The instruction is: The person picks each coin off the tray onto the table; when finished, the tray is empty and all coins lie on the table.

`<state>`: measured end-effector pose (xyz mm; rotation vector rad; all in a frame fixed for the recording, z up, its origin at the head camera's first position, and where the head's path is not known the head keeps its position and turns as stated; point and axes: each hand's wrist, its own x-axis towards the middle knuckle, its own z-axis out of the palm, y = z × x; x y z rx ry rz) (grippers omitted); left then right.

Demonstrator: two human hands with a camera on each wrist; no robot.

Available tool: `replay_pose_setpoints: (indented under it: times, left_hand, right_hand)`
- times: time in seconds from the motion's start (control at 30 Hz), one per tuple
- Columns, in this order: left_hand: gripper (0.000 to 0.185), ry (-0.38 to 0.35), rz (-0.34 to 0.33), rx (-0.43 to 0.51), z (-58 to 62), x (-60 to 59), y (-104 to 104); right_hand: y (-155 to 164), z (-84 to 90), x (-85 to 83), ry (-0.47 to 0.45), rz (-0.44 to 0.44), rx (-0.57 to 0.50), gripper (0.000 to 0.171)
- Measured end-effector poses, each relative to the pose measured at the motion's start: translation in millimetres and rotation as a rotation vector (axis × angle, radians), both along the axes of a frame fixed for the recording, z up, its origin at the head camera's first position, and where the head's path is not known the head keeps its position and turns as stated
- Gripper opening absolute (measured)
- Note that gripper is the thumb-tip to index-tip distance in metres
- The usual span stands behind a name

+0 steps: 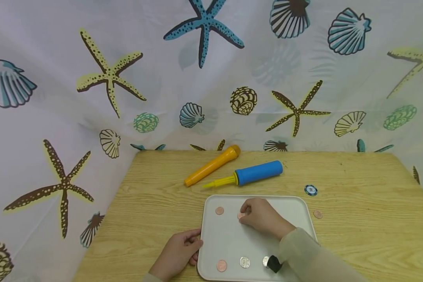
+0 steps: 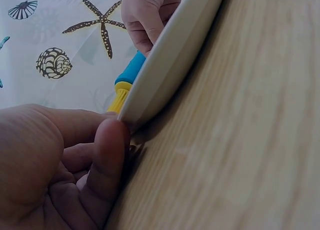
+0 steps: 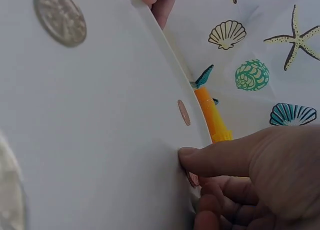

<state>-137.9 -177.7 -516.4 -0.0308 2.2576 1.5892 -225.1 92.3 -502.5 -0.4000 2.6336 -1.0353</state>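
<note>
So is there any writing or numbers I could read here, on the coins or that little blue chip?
No text can be read.
Blue and white chip: a mark in its middle, too small to read.
Silver coins on the white tray: raised relief, blurred, not legible in the right wrist view either.
Copper coins: no legible marks.
Orange pump and blue pump: no label visible.

A small copper coin (image 1: 241,216) is lying flat on the white tray (image 1: 229,239), toward its far side, pinched at the fingertips of the right hand (image 1: 262,216). The left hand (image 1: 178,252) is holding the tray's left edge.
</note>
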Motion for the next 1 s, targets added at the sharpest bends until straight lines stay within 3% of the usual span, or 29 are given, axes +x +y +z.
replay_pose_setpoints:
  times: [0.43, 0.57, 0.8, 1.0]
  left_hand:
    - [0.051, 0.013, -0.009, 0.005, -0.8, 0.3, -0.4]
    - [0.05, 0.012, -0.01, 0.009, -0.6, 0.8, 0.0]
    - [0.051, 0.01, -0.012, 0.004, -0.4, 1.5, 0.4]
    - [0.051, 0.013, -0.003, -0.007, -0.9, 0.7, -0.7]
  right_hand:
    - [4.7, -0.1, 1.0, -0.027, -0.038, -0.083, 0.013]
    - [11.5, 0.3, -0.5, -0.119, -0.049, -0.154, 0.014]
    - [27.3, -1.5, -3.3, -0.332, -0.122, -0.351, 0.03]
    - [39.8, -3.7, -2.5, -0.414, -0.156, -0.479, 0.034]
